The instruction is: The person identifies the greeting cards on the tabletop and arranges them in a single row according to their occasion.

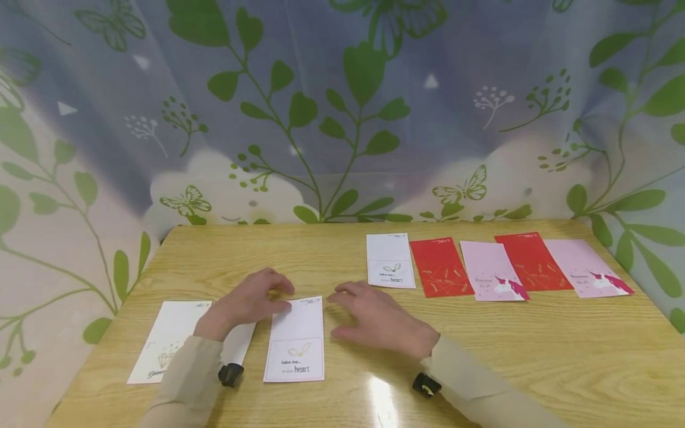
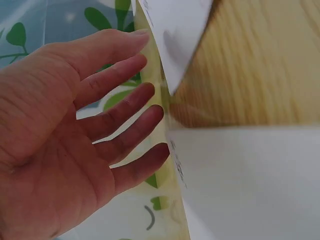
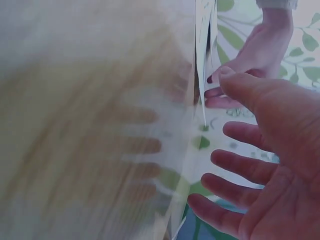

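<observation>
A white card (image 1: 294, 351) printed with gold wings and the word "heart" lies upright on the table between my two hands. My left hand (image 1: 251, 300) is over its upper left corner, with loosely bent fingers, and in the left wrist view the hand (image 2: 75, 120) has its fingers spread and holds nothing. To the card's right is my right hand (image 1: 380, 321), its fingers reaching toward the card's edge without gripping it. In the right wrist view those fingers (image 3: 235, 165) are spread apart. Under my left forearm lie white cards (image 1: 171, 333), partly hidden, one with a gold diamond print.
Toward the back right lie a matching white card (image 1: 389, 249), a red card (image 1: 439, 261), a pink unicorn card (image 1: 489, 267), another red card (image 1: 530, 255) and another pink unicorn card (image 1: 580, 264), some overlapping. A leaf-patterned curtain (image 1: 332, 148) borders the wooden table (image 1: 535, 356).
</observation>
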A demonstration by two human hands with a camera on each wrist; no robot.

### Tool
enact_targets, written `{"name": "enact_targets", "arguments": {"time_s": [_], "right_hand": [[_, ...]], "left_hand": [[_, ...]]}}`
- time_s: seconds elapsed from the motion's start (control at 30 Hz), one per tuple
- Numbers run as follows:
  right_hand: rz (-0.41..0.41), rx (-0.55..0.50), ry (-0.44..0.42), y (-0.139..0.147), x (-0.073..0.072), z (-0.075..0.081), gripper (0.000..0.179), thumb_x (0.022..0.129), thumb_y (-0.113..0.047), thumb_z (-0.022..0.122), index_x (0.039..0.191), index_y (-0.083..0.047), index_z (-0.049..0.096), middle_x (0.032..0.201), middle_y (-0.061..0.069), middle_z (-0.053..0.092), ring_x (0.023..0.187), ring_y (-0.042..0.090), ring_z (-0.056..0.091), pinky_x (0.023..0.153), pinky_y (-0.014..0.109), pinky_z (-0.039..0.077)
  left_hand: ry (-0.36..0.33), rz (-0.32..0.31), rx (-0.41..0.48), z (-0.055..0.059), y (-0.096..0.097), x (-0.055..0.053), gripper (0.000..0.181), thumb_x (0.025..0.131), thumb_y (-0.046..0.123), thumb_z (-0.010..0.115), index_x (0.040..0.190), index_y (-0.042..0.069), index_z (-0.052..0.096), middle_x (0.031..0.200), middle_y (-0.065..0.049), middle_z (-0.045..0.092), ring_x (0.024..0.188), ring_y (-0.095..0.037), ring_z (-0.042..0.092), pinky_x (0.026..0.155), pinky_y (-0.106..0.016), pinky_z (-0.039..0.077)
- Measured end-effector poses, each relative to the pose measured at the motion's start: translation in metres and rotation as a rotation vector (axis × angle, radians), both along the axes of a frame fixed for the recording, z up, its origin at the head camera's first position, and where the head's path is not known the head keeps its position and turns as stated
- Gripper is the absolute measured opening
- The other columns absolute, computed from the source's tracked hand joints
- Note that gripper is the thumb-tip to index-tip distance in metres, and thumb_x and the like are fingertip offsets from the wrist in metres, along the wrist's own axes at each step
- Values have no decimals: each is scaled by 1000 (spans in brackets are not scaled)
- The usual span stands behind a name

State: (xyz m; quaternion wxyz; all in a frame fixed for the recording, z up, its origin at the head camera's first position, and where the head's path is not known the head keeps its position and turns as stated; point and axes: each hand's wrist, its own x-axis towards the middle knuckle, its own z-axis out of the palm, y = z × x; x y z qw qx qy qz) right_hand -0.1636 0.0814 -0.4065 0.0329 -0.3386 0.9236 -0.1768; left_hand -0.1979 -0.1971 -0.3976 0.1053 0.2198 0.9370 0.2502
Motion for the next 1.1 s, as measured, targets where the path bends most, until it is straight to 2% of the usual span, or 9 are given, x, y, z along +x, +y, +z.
{"name": "enact_targets", "arguments": {"time_s": [0.23, 0.43, 0.77, 0.97, 1.1], "right_hand": [[-49, -20, 42, 18, -10, 2, 56, 90, -41, 77, 137, -13, 63, 142, 10, 61, 130, 32, 59, 106, 49, 52], [-111, -60, 51, 35, -19, 3, 53, 90, -35, 78, 134, -10, 64, 137, 11, 63, 126, 32, 61, 104, 48, 54], [-224, -117, -36, 66, -37, 2, 56, 92, -37, 76, 138, -9, 60, 141, 13, 59, 129, 35, 58, 104, 52, 53], [-267, -148, -49, 81, -50, 0, 56, 93, -36, 74, 139, -8, 59, 143, 18, 58, 133, 40, 55, 110, 57, 47], [-285, -143, -43, 89, -60, -1, 56, 93, -35, 74, 139, -6, 59, 144, 20, 58, 135, 43, 53, 112, 58, 44]], "left_hand": [[24, -12, 80, 1, 15, -6, 32, 96, 18, 70, 125, 6, 67, 128, -16, 65, 121, -39, 61, 103, -55, 50], [8, -5, 153, -2, 29, -13, 37, 98, 22, 68, 131, 6, 64, 133, -13, 65, 123, -35, 61, 105, -54, 49], [12, -19, 199, 0, 58, -27, 41, 98, 25, 68, 135, 8, 62, 136, -12, 64, 123, -33, 62, 105, -51, 50], [-2, -9, 239, 3, 74, -38, 43, 99, 26, 68, 137, 9, 60, 138, -14, 62, 125, -32, 60, 105, -49, 51], [-16, 5, 277, 0, 83, -50, 44, 99, 26, 68, 139, 9, 59, 139, -13, 61, 126, -30, 59, 105, -47, 51]]}}
